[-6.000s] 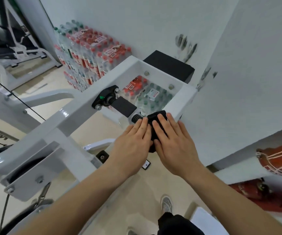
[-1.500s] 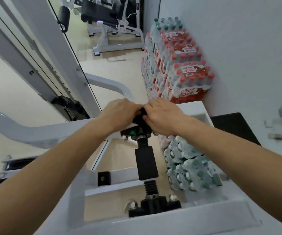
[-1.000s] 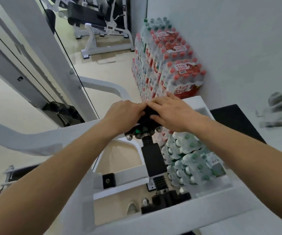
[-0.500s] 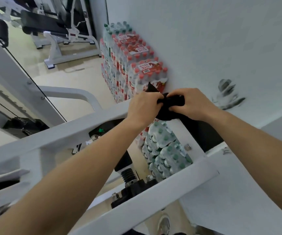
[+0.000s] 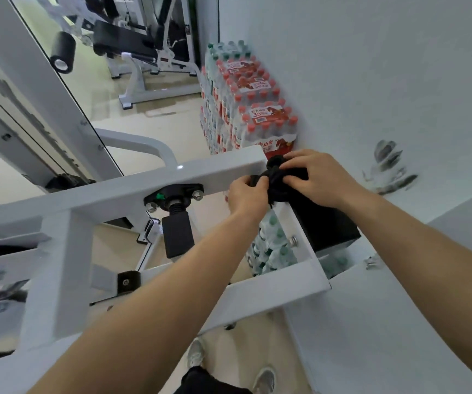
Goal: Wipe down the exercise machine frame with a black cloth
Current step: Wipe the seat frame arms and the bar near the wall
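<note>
Two forearms reach forward, meeting at the middle. My left hand (image 5: 246,194) and right hand (image 5: 317,177) both grip one black cloth (image 5: 278,180), fingers curled into it. The cloth is bunched with no clear long axis, at the white frame's (image 5: 143,186) far right corner. Beyond are stacked bottle packs (image 5: 251,115), count unclear.

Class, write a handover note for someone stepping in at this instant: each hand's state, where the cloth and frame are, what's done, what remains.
Left hand: grips the bunched black cloth from the left.
Right hand: grips it from the right.
Cloth: at the far right corner of the white frame, beside the black block.
Done: cloth in hand at the frame; which bars are wiped cannot be told.
Left: probably wiping the cross beam, side rail and near bar.
</note>
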A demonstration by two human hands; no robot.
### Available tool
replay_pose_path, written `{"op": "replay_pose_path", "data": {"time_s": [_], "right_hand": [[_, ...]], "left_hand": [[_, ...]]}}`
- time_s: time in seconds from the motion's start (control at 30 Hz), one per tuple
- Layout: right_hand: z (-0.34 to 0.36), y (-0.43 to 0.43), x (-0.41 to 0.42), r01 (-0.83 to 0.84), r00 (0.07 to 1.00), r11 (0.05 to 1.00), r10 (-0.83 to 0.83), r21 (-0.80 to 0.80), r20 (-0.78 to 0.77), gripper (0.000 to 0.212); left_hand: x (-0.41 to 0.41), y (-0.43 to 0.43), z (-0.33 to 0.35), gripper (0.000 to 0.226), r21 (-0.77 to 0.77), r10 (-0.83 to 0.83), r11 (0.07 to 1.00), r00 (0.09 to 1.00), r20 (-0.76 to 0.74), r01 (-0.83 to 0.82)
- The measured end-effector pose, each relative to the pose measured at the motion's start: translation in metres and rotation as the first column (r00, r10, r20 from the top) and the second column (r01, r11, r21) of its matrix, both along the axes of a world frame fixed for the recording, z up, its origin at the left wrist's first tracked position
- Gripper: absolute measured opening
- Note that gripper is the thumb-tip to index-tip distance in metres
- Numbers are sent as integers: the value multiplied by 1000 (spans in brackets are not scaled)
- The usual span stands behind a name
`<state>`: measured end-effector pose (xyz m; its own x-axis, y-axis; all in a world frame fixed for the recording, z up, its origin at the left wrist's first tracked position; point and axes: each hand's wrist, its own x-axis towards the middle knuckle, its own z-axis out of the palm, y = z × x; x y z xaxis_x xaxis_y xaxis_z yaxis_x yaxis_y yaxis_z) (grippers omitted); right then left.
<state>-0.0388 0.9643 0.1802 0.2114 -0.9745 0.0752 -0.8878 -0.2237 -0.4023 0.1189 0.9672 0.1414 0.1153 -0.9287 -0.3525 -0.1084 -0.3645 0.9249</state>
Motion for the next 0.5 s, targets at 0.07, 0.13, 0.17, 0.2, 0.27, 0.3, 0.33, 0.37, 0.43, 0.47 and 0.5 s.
{"op": "replay_pose_path", "data": {"time_s": [0.07,0.13,0.17,0.2,0.27,0.3,0.33,0.37,0.43,0.47,0.5], "right_hand": [[-2,3,1,4,999,1000,-3,30,-40,34],[-4,6,0,4,997,999,0,48,-80,36],[-6,8,-1,5,996,998,0,58,-89,37],[-6,9,-3,8,996,998,-3,63,-89,37],[-6,9,-5,19,997,998,-14,58,-80,38],[-6,10,-6,21,997,999,-18,46,-74,37],[-6,9,-6,20,998,999,-18,30,-63,37],[-6,9,-6,15,999,1000,-15,13,-48,37],[-5,10,-7,14,1000,1000,-15,-13,-6,35],[-5,10,-8,24,1000,1000,-23,-17,15,35],[-4,12,-11,37,999,999,-37,-12,36,36]], "left_hand": [[-7,0,-1,19,13,18,1000,999,-41,-18],[-15,0,-2,25,24,22,1000,993,-117,-19],[-20,0,-4,26,28,30,999,987,-157,-26],[-23,-1,-5,27,29,40,999,983,-177,-35],[-29,-1,-7,31,21,53,999,980,-192,-50],[-31,-1,-7,33,16,55,998,977,-205,-53],[-32,0,-8,35,8,49,999,978,-202,-48],[-33,0,-8,38,0,37,999,983,-180,-38],[-33,3,-9,44,-15,8,1000,989,-145,-11],[-33,5,-11,45,-18,4,1000,989,-148,-7],[-32,6,-13,46,-22,7,1000,988,-156,-10]]}}
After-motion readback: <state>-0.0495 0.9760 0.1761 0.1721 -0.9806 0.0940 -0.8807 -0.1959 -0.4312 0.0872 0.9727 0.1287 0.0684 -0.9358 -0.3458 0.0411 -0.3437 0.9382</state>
